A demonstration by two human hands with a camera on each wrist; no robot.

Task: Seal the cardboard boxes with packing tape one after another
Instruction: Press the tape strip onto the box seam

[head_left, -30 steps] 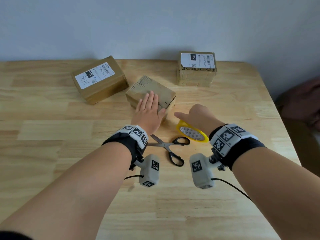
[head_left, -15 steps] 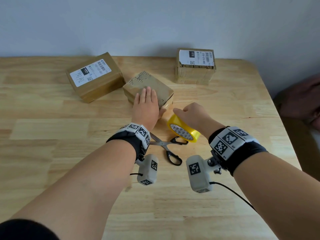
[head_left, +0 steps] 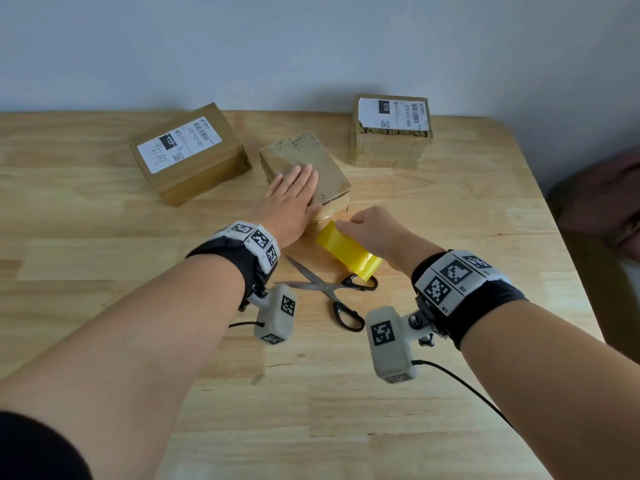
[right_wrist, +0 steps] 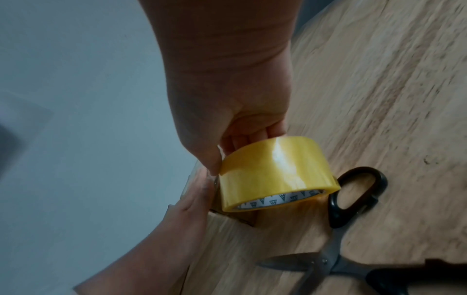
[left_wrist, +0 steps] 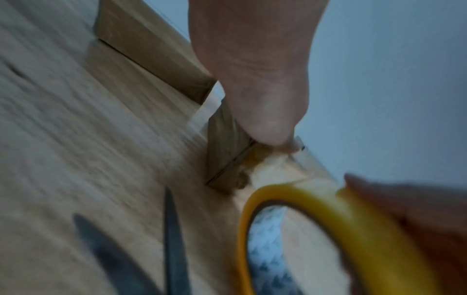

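Note:
A small brown cardboard box (head_left: pixel 313 161) sits mid-table, its near end flap slightly gaping (left_wrist: pixel 227 157). My left hand (head_left: pixel 289 197) lies flat on its top with straight fingers, thumb at the near corner. My right hand (head_left: pixel 367 228) grips a yellow roll of packing tape (head_left: pixel 348 252), held on edge against the box's near end; the roll (right_wrist: pixel 272 171) also fills the right wrist view and shows blurred in the left wrist view (left_wrist: pixel 336 229). Two more boxes carry white labels: one at the back left (head_left: pixel 188 152), one at the back right (head_left: pixel 391 131).
Black-handled scissors (head_left: pixel 332 291) lie open on the wooden table (head_left: pixel 104 258) just nearer than the tape. The table's right edge (head_left: pixel 554 216) drops off beside a dark reddish seat (head_left: pixel 602 199). A wall stands behind the boxes.
My right hand lifted the tape roll off the table, turned it on edge and brought it up to the box's near end. My left hand stayed flat on the box top.

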